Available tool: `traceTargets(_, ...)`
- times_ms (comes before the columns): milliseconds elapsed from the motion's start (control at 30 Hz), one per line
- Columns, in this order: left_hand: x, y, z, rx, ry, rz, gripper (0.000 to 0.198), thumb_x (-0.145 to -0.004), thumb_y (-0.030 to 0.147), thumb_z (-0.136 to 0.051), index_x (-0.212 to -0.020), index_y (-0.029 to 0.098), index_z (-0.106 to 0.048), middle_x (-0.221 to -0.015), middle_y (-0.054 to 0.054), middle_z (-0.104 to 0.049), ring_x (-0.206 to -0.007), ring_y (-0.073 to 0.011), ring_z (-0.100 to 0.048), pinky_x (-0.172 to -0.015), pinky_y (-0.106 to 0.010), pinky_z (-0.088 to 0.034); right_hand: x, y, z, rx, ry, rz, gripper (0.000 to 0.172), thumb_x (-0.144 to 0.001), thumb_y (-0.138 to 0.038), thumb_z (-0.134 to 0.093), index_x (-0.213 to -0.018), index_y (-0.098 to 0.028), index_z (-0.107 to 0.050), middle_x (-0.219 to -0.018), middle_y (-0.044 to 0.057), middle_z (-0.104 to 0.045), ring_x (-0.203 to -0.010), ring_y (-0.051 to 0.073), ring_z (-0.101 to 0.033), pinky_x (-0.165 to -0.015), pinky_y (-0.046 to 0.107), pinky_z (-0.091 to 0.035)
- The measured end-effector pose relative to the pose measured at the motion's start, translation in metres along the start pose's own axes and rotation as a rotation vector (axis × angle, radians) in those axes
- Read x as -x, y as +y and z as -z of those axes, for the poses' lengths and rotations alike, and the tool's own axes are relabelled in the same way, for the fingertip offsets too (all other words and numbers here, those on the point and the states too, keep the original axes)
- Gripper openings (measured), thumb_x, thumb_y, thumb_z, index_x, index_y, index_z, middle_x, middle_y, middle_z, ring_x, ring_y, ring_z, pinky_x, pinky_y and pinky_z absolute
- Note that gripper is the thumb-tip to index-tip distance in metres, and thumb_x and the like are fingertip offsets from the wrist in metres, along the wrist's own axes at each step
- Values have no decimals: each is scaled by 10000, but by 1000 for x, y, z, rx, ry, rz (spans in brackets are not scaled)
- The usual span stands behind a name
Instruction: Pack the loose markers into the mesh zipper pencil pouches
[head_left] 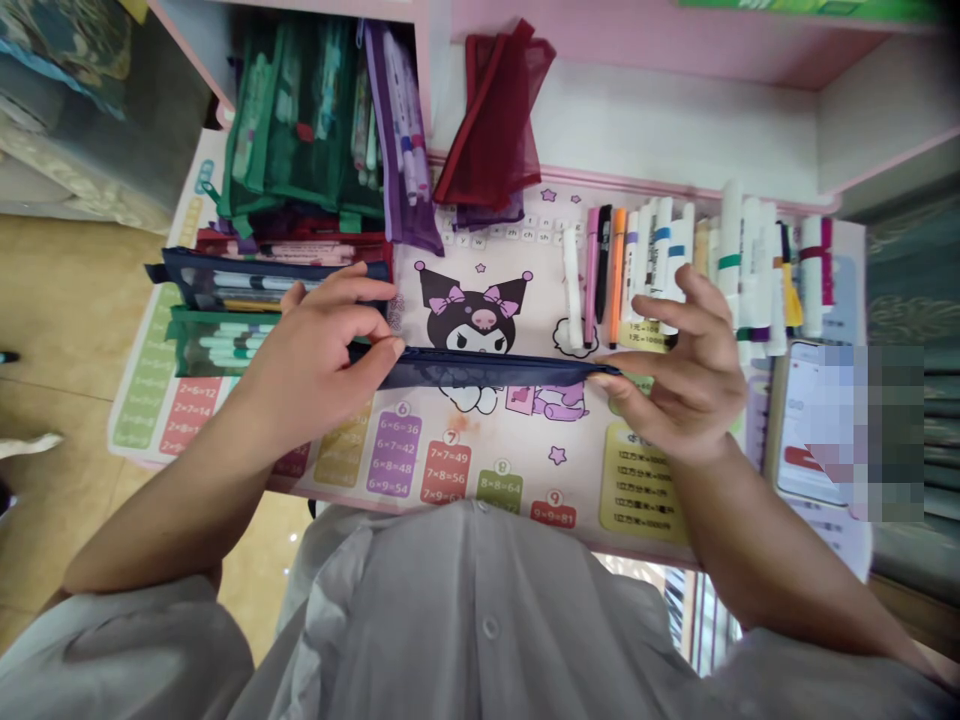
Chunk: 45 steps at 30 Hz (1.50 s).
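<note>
A dark blue zip pouch [495,368] is stretched flat and level between my hands over the cartoon mat. My left hand [330,350] pinches its left end between thumb and finger. At the right end, my right hand [671,370] grips the corner with thumb and index finger, its other fingers spread. Several markers and pens [664,260] stand in a row beyond my right hand. Another blue pouch [255,285] and a green pouch [217,340], both with pens inside, lie by my left hand, which partly covers them.
Filled green pouches [300,130] and a purple pouch [405,130] lean at the shelf on the back left. Empty-looking red mesh pouches [499,120] lie at the back middle. A phone [806,420] rests on the desk mat's [555,500] right side.
</note>
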<state>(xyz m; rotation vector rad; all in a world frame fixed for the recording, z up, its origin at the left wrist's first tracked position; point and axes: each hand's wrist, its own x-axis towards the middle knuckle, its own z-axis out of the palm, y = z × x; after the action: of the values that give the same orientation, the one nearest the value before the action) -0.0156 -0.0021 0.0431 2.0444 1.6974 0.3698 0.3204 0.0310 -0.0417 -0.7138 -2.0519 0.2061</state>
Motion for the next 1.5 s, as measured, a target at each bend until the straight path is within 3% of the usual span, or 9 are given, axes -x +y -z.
traceTargets(633,3,-5,5,6,13,57,260,-884,368,-522,-666,233,-566,-1318,-1,-636,-1392,-257,-441,-1145,-498,-352,-1,-2,-1,21,14,-7,340,-814,-292,-711,-1124,-431,-708,-1410,-145,-561,-1426,314,-407,-1185,567,-371)
traceTargets(933,9,-10,6,-6,26,45,257,-909,350,-512,-706,201,-568,-1334,-87,-624,-1416,-269,-420,-1147,-528,-344,-1,0,-1,-3,18,11,370,-796,-259,-731,-1138,-397,-710,-1416,-123,-568,-1423,303,-413,-1191,547,-363)
traceTargets(1500,13,-17,9,28,44,87,264,-882,375,-512,-682,209,-556,-1331,-78,-629,-1404,-277,-437,-1147,-515,-351,-1,0,-2,6,21,14,425,-798,-267,-731,-1192,-421,-687,-1417,-129,-567,-1414,284,-428,-1201,517,-358)
